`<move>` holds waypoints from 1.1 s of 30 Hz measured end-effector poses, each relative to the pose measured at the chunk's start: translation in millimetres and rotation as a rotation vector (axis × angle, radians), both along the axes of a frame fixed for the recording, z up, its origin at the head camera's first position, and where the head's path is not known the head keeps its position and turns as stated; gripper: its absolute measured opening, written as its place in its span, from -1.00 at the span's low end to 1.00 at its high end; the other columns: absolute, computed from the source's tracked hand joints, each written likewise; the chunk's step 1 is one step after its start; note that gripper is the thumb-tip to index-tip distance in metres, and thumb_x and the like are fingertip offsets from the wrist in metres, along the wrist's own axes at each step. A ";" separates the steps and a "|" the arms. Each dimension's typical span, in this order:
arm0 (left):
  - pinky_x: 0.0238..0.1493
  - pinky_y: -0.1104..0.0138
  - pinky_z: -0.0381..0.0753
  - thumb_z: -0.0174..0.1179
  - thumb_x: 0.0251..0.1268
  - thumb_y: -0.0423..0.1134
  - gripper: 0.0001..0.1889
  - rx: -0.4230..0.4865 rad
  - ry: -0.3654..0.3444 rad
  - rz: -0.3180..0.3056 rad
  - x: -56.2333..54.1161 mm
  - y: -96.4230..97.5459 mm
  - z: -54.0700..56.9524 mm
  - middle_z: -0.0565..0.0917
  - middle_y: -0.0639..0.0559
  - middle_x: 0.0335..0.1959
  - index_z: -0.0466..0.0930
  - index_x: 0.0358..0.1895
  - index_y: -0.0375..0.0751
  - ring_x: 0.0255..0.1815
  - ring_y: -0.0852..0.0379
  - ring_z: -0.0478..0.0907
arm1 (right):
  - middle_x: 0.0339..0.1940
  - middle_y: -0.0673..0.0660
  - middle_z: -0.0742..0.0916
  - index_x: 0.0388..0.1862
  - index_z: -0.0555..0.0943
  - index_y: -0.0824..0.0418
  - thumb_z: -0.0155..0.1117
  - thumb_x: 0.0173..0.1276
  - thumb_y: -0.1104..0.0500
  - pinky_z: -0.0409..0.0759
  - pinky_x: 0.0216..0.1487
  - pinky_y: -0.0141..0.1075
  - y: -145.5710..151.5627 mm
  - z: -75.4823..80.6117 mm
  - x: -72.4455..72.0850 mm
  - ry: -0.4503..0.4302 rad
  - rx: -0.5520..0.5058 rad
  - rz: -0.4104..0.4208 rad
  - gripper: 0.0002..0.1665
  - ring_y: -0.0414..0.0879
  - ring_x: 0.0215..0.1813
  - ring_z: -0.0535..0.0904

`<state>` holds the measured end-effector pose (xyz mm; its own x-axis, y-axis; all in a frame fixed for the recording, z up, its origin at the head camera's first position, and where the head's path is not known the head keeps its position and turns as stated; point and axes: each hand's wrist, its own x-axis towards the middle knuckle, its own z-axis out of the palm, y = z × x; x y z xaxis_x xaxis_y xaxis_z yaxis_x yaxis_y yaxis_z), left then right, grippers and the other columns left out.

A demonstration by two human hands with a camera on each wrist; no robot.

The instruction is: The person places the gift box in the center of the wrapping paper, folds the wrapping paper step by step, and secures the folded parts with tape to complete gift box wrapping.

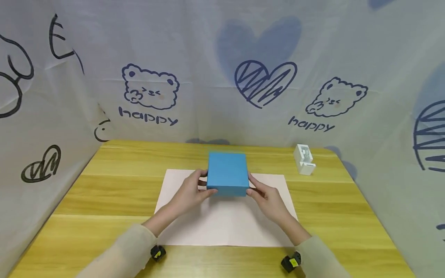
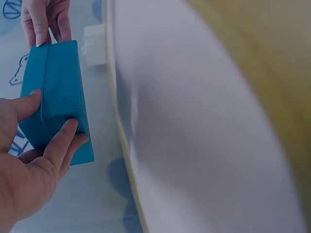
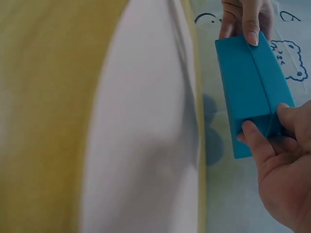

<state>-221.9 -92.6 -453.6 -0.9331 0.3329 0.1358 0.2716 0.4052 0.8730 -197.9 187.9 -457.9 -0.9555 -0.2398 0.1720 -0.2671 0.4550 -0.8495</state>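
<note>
A blue square box (image 1: 227, 170) is held up over the white sheet by both hands, its top face towards the head camera. My left hand (image 1: 191, 193) grips its left side, thumb at the near lower corner. On the opposite side my right hand (image 1: 269, 200) holds it the same way, thumb at the near right corner. Both wrist views show a thin seam running along the box (image 2: 60, 87), with curled fingers of the left hand (image 2: 36, 165) and the right hand (image 3: 286, 170) on its ends. The underside is hidden in the head view.
A large white sheet (image 1: 226, 227) lies on the wooden table (image 1: 111, 193) beneath the box. A small white block-like object (image 1: 303, 159) stands at the back right. Printed cloth (image 1: 208, 104) hangs behind the table and at both sides.
</note>
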 end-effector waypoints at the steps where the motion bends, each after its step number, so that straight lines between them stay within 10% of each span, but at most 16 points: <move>1: 0.00 0.22 0.77 0.44 0.33 -0.31 -0.32 0.007 -0.006 -0.008 1.7 1.7 -2.1 0.49 -0.30 0.38 0.33 0.42 -0.39 0.18 -0.16 0.66 | 0.48 0.21 0.54 0.60 0.35 0.12 0.24 0.58 0.19 0.73 0.11 -0.22 2.2 -2.0 2.5 -0.004 -0.004 0.004 -0.34 0.10 0.26 0.68; 22: 0.11 0.28 0.73 0.38 0.36 -0.41 -0.53 -0.064 -0.090 -0.228 14.7 8.3 -18.6 0.54 -0.26 0.23 0.36 0.21 -0.39 0.16 -0.14 0.68 | 0.51 0.30 0.47 0.58 0.36 0.21 0.27 0.54 0.25 0.72 0.10 -0.32 23.3 -24.5 31.9 -0.169 -0.080 0.016 -0.32 0.05 0.18 0.72; 33: 0.12 0.27 0.73 0.37 0.36 -0.44 -0.54 -0.074 -0.085 -0.267 17.6 12.2 -21.2 0.50 -0.35 0.29 0.34 0.19 -0.43 0.17 -0.19 0.67 | 0.44 0.23 0.56 0.52 0.43 0.23 0.36 0.45 0.30 0.65 0.22 -0.32 28.3 -35.8 34.3 -0.104 -0.062 -0.019 -0.32 0.11 0.36 0.60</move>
